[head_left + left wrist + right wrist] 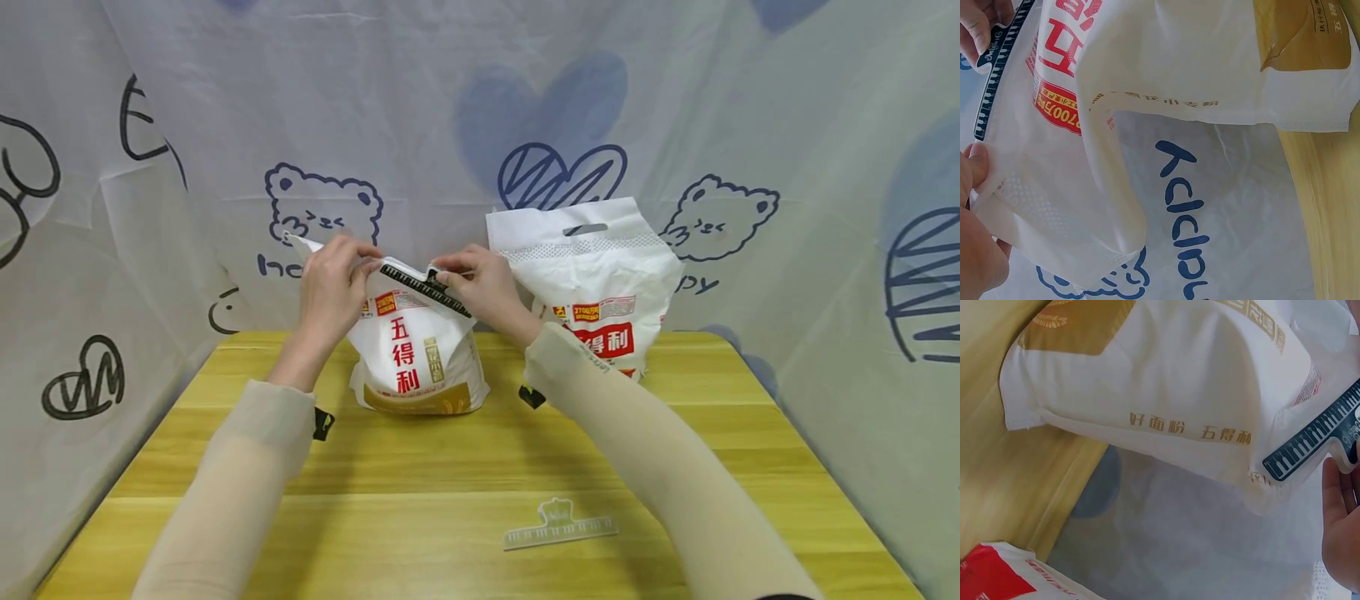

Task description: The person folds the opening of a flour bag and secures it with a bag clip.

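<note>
A white flour bag (420,358) with red lettering stands upright on the table, its top folded over. Across that fold lies a black bag clip (425,290) with a piano-key pattern, slanting down to the right. My right hand (483,287) pinches the clip's handle between thumb and fingers. The left hand (333,283) pinches the folded bag top just beyond the clip's left end. In the left wrist view, the clip (1000,69) runs along the bag's edge, with the left thumb (977,164) pressed on the plastic. The right wrist view shows the clip (1313,437) against the bag.
A second white flour bag (592,275) with a cut-out handle stands at the back right, beside the right forearm. On the table (405,517) nearer the front lies a clear bag clip (558,527). A patterned cloth (427,100) hangs behind and at the sides.
</note>
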A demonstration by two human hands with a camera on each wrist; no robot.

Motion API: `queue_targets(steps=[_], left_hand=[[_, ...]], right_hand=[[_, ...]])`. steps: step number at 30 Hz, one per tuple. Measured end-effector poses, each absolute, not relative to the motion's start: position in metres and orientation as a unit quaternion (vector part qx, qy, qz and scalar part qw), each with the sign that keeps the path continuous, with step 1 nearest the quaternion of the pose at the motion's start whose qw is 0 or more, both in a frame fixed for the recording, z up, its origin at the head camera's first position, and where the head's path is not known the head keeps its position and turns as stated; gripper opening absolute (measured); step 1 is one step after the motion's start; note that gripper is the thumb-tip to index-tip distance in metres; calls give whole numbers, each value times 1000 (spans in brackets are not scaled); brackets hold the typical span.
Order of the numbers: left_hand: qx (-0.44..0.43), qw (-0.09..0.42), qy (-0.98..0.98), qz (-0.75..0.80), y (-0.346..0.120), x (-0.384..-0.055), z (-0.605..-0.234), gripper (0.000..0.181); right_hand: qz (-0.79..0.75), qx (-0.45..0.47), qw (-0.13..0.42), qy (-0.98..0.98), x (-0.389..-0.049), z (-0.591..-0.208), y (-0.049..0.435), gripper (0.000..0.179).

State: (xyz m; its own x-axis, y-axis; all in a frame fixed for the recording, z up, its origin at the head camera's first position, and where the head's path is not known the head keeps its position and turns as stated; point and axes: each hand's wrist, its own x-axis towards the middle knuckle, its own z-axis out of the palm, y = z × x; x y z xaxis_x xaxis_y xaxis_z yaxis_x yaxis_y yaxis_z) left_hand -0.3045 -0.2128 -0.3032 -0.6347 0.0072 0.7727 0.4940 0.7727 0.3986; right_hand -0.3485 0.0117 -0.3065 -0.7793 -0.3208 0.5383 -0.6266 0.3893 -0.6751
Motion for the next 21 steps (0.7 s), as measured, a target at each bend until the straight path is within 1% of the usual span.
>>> queue_targets(steps=[12,21], left_hand=[[-141,393,-859,-296,-214,-301,-303,10],[-135,369,-872,-292,-213,-299,-302,15]], right_hand=[[420,298,148,-844,-343,-305,8,26],[454,298,151,-826,-342,-310,8,30]])
